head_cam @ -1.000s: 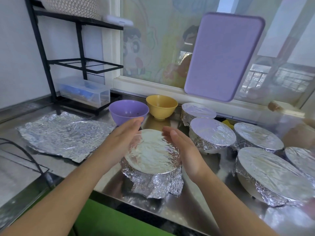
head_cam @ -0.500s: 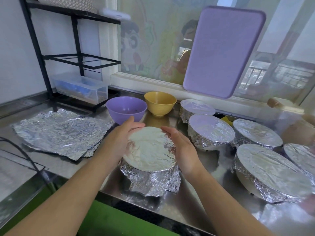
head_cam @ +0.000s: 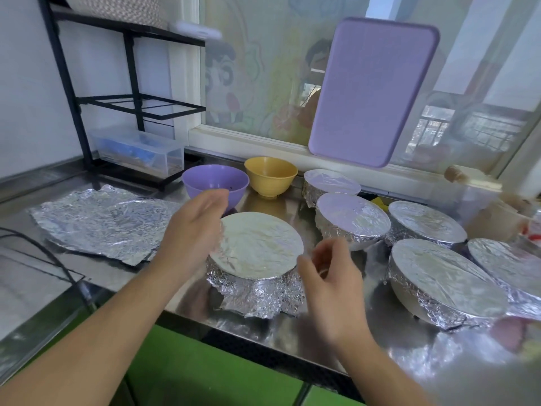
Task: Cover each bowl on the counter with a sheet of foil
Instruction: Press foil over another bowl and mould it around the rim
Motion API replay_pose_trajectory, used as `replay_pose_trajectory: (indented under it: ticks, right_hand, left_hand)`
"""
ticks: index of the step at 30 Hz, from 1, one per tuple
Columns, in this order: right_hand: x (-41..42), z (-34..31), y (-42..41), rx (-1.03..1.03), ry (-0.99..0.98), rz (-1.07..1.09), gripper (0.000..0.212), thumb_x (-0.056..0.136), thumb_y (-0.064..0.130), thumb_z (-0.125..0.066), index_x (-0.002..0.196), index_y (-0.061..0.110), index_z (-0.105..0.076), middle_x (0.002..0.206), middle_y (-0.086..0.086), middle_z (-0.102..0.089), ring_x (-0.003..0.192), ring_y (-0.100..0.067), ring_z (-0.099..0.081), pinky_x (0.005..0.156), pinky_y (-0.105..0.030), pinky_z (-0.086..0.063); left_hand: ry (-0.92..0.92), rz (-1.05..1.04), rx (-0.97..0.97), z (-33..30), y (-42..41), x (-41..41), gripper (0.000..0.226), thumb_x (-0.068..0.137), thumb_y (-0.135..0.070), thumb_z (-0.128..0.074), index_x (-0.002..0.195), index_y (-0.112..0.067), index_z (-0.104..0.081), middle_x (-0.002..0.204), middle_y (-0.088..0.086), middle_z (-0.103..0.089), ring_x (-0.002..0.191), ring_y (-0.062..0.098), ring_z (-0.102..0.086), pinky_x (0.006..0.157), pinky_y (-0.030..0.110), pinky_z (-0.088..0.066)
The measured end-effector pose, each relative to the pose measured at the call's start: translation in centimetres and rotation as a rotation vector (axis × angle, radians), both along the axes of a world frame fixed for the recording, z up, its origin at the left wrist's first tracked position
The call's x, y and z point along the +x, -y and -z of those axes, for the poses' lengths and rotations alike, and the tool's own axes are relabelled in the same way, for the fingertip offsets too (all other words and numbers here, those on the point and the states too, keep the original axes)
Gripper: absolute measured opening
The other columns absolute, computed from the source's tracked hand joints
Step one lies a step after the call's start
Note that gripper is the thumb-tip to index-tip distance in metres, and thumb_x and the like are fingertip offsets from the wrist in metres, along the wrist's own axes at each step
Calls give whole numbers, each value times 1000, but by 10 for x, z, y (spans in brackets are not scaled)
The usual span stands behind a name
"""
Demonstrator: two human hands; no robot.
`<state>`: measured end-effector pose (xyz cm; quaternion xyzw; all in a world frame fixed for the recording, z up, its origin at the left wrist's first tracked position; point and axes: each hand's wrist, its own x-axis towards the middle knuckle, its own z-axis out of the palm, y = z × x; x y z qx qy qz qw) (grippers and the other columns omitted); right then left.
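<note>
Between both hands' fingers: foil-covered bowl (head_cam: pixel 257 250) on worktop (head_cam: pixel 322 326). Left hand (head_cam: pixel 194 232) touching its left edge, fingers loosely curled. Right hand (head_cam: pixel 329 276) just off its right rim, fingers blurred, half-curled, holding nothing. Spare foil sheets (head_cam: pixel 102 221) further left; purple bowl (head_cam: pixel 215 183) and yellow bowl (head_cam: pixel 270 175) beyond, uncovered.
</note>
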<state>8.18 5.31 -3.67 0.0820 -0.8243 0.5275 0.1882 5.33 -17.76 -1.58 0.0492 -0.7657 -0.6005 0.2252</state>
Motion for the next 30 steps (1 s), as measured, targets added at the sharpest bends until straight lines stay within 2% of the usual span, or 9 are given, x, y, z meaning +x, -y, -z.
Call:
replay_pose_trajectory:
  ticks: [2, 4, 5, 7, 11, 14, 20, 24, 30]
  right_hand:
    - [18, 5, 5, 114, 43, -31, 35, 85, 44, -78, 88, 25, -49, 74, 3, -61, 69, -10, -58, 64, -29, -47]
    - [26, 8, 15, 203, 139, -60, 55, 73, 63, -82, 96, 30, -44, 81, 11, -64, 74, -4, -62, 66, -28, -50]
    - [27, 10, 20, 224, 183, -70, 64, 68, 67, -83, 100, 33, -40, 88, 15, -65, 79, -2, -63, 70, -29, -53]
    - [22, 13, 25, 236, 222, -69, 72, 66, 63, -88, 104, 34, -34, 99, 20, -64, 90, -4, -65, 76, -32, -55]
    - [8, 16, 21, 240, 224, -91, 64, 76, 33, -89, 105, 31, -32, 100, 20, -60, 92, -12, -62, 66, -23, -44]
    - [2, 19, 18, 274, 217, -91, 57, 81, 25, -86, 108, 27, -36, 93, 23, -58, 93, -15, -62, 69, -29, -44]
    - [-1, 36, 23, 356, 107, 8, 32, 86, 26, -73, 112, 25, -54, 104, 3, -70, 99, -23, -67, 79, -37, -54]
    - [4, 39, 24, 467, 18, 43, 38, 83, 43, -64, 112, 21, -55, 108, 2, -60, 106, -23, -55, 91, -40, -50]
    - [13, 27, 23, 289, 81, 28, 41, 82, 49, -80, 97, 29, -46, 86, 13, -60, 79, -12, -59, 67, -34, -49]
  left_hand:
    - [60, 69, -321, -11, -10, 5, 33, 104, -56, -50, 129, -41, -64, 126, -28, -63, 111, -9, -60, 94, 26, -45]
    - [195, 171, -598, -13, -21, 3, 55, 101, -71, -37, 137, -34, -58, 141, -19, -55, 121, 5, -60, 104, 41, -45]
    - [241, 183, -723, -11, -25, 1, 59, 100, -74, -31, 127, -29, -59, 137, -14, -56, 124, 13, -58, 104, 45, -45]
    - [280, 144, -885, -7, -30, -2, 58, 102, -71, -22, 104, -23, -54, 118, -4, -56, 115, 23, -54, 95, 45, -44]
    - [311, 90, -1049, -1, -31, -11, 77, 100, -68, -12, 142, -14, -47, 133, 12, -53, 125, 31, -48, 101, 48, -43]
    - [359, 63, -1096, -3, -35, -10, 101, 88, -75, 5, 152, -14, -42, 137, 16, -50, 130, 32, -45, 103, 49, -42]
    - [389, -9, -1031, -1, -41, -9, 84, 97, -73, -12, 137, -9, -49, 137, 12, -53, 130, 31, -47, 109, 50, -41]
    - [380, -36, -1037, -1, -44, -8, 82, 101, -71, -16, 146, -9, -44, 147, 12, -49, 138, 30, -43, 113, 49, -38]
    - [362, -53, -1047, 2, -44, -10, 86, 100, -72, -15, 153, -9, -40, 154, 11, -46, 143, 29, -40, 116, 49, -35]
